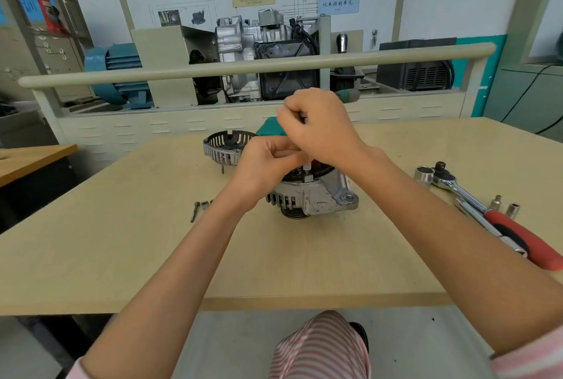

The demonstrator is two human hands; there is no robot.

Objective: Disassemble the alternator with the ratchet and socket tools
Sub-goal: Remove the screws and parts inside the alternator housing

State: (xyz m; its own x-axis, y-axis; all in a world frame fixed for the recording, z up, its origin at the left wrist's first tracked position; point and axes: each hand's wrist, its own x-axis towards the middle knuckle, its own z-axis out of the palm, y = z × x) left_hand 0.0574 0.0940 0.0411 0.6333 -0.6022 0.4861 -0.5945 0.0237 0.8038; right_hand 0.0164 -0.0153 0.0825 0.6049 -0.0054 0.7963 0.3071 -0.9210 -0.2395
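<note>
Head view | right hand (pixel 320 129) clenched on tool, perhaps screwdriver | left hand (pixel 265 162) pinching its shaft above alternator (pixel 316 196)

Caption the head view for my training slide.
Both hands work a screwdriver atop the alternator; ratchet idle at right.

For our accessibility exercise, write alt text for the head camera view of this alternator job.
Both hands, left hand and right hand, work a slim tool onto the alternator on a wooden table. A red-handled ratchet and sockets lie right; a removed cover sits behind.
</note>
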